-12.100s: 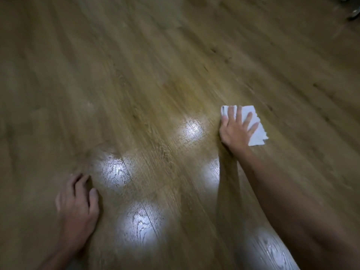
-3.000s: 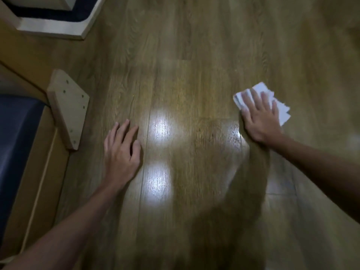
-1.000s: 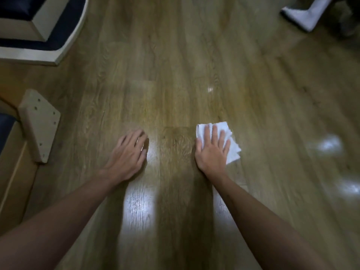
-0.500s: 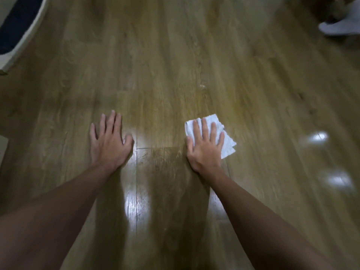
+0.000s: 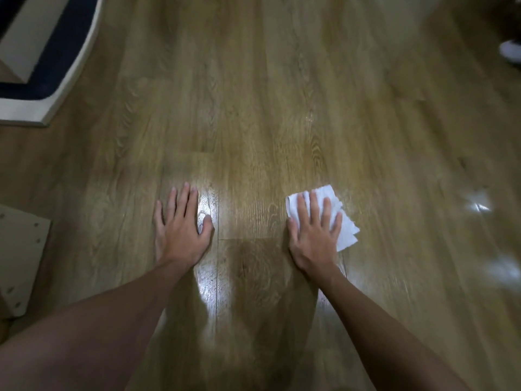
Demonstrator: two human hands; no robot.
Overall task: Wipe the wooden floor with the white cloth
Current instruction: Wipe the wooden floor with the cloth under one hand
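Two hands lie flat on the wooden floor (image 5: 253, 108) below me. My right hand (image 5: 314, 235) presses the white cloth (image 5: 345, 231) down with straight, spread fingers; nothing is gripped, and my palm hides most of the cloth, so only its far edge and right corners show. My left hand (image 5: 180, 230) rests on bare boards well apart from it, fingers straight, holding nothing. Bright glare patches on the floor between and beside the hands wash out the grain there. At the far left corner of the floor, a dark mat with a pale border (image 5: 50, 66) is cut off by the frame. A pale wooden piece with screw holes (image 5: 19, 258) is cropped at the left edge. Something white (image 5: 511, 52) at the far right is too blurred to identify.
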